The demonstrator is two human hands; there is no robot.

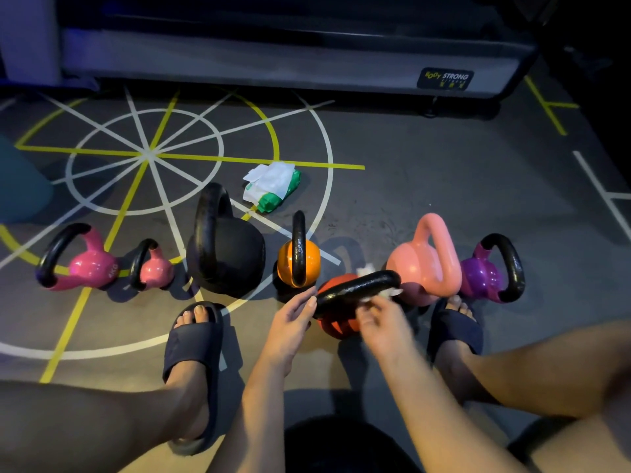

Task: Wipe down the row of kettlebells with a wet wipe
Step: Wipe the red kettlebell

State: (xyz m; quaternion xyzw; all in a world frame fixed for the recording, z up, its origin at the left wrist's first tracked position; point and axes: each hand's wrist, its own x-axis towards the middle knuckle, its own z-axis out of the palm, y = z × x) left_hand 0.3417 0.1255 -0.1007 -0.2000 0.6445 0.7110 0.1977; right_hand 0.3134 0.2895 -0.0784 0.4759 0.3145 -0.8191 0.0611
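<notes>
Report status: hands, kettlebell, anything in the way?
Left hand touching handle end of red kettlebell. Right hand gripping wet wipe on handle, blurred. Salmon kettlebell close alongside; nothing blocking.

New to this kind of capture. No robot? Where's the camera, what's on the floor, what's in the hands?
There is no robot here. A person wears one wide-angle camera on their head, looking down at their own bare hands, so there is only one view. Seven kettlebells sit roughly in a row on the gym floor, with a pack of wipes behind them. The right hand grips a white wipe against the black handle of the red kettlebell. The left hand touches the handle's other end. The person's feet are in dark slides.
</notes>
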